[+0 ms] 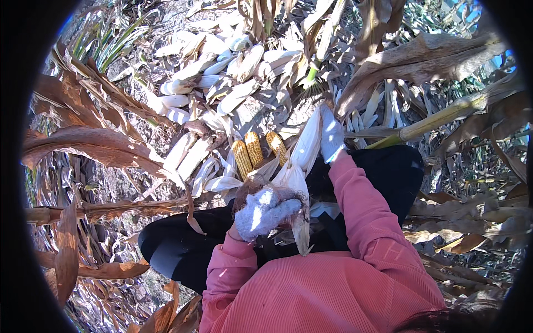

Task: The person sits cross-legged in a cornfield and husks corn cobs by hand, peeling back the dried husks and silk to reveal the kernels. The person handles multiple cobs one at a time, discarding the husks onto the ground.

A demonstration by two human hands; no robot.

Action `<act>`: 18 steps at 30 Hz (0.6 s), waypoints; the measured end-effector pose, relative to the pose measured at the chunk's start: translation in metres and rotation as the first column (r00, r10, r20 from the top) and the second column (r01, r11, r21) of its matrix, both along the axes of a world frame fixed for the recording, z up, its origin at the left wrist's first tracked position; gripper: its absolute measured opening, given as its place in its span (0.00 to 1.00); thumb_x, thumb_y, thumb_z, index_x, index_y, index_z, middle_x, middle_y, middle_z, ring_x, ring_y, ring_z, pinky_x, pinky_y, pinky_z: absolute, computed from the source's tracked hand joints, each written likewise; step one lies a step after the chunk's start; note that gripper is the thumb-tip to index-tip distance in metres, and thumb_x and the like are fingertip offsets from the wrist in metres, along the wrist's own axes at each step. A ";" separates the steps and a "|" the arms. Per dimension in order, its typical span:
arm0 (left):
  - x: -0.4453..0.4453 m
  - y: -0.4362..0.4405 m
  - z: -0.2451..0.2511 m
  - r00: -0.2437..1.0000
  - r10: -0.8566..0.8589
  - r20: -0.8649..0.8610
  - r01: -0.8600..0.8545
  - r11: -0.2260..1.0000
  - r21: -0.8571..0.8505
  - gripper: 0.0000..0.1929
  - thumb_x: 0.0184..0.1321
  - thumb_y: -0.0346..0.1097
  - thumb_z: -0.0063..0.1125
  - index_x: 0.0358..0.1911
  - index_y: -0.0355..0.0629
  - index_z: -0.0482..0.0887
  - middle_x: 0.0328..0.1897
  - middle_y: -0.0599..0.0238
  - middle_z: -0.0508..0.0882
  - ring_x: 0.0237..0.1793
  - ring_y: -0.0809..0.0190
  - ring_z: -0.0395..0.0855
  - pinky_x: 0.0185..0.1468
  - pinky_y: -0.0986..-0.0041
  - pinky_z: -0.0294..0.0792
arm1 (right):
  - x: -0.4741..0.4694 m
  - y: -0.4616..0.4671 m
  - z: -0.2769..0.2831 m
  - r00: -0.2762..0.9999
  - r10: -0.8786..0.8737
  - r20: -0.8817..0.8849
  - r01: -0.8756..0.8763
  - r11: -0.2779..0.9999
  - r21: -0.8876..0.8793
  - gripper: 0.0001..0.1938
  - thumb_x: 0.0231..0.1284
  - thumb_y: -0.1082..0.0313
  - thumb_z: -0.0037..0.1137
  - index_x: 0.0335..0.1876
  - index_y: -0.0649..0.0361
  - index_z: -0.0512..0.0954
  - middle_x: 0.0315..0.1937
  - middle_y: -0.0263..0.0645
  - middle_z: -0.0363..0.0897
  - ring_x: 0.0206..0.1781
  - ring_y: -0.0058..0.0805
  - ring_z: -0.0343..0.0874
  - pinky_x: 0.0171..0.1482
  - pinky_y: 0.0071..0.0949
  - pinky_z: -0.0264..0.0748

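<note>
An ear of corn in pale, dry husk (305, 143) slants across my lap, its far end up and to the right. My right hand (332, 132), in a whitish knit glove, grips it near that far end. My left hand (266, 211), gloved alike, is closed around dry husk and brown corn silk (245, 192) at the near end. A loose husk leaf (300, 227) hangs down toward my pink top. Just beyond my left hand lie three bare yellow corn cobs (242, 159), (253, 149), (276, 146), side by side among torn husks.
Several ears in husk (237, 95) are heaped on the ground ahead. A cut green stalk base (311, 75) stands beside the heap. Dry corn leaves (91, 145) reach in from the left, and a thick leaning cornstalk (441, 116) crosses on the right near my knee.
</note>
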State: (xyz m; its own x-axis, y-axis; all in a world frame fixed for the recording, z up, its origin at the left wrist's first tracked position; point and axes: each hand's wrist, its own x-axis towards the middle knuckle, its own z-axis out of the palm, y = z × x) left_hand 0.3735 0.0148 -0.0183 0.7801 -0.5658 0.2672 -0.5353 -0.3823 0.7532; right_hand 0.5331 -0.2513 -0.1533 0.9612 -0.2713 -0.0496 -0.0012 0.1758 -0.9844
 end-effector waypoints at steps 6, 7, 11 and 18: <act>0.029 0.029 -0.023 0.690 0.084 -0.719 -0.598 0.626 -0.500 0.37 0.58 0.61 0.62 0.61 0.36 0.75 0.55 0.59 0.81 0.51 0.60 0.80 0.57 0.66 0.72 | -0.011 0.047 0.032 0.997 0.037 -0.071 -0.054 0.965 -0.255 0.21 0.76 0.56 0.48 0.60 0.67 0.74 0.51 0.38 0.79 0.52 0.24 0.76 0.57 0.25 0.71; 0.033 0.027 -0.030 0.701 0.160 -0.695 -0.623 0.612 -0.487 0.35 0.61 0.58 0.60 0.62 0.38 0.74 0.56 0.59 0.79 0.52 0.61 0.79 0.59 0.67 0.71 | -0.021 0.058 0.041 0.990 0.142 0.023 -0.143 0.989 0.035 0.22 0.77 0.52 0.45 0.59 0.65 0.76 0.48 0.32 0.78 0.50 0.17 0.72 0.55 0.21 0.71; 0.026 -0.009 -0.073 0.743 0.242 -0.624 -0.583 0.692 -0.426 0.23 0.68 0.44 0.56 0.62 0.39 0.74 0.59 0.61 0.78 0.58 0.63 0.75 0.60 0.68 0.69 | -0.059 0.107 0.054 0.991 0.129 -0.016 -0.130 0.983 -0.128 0.18 0.75 0.56 0.47 0.56 0.64 0.77 0.47 0.35 0.79 0.48 0.19 0.74 0.54 0.21 0.72; 0.018 -0.031 -0.149 0.708 0.064 -0.703 -0.693 0.251 -0.675 0.19 0.76 0.41 0.45 0.62 0.36 0.72 0.57 0.59 0.81 0.54 0.62 0.81 0.55 0.71 0.77 | -0.071 0.112 0.020 0.962 0.247 -0.115 -0.248 0.969 0.010 0.12 0.73 0.63 0.46 0.36 0.63 0.74 0.25 0.30 0.68 0.31 0.20 0.67 0.35 0.27 0.68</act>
State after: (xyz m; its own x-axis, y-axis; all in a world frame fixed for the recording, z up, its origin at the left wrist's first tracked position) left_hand 0.3918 -0.0164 -0.1676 0.9803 0.1663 -0.1069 -0.0137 0.5969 0.8022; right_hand 0.4618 -0.1392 -0.1338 0.9863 -0.0260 -0.1627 -0.1570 0.1513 -0.9759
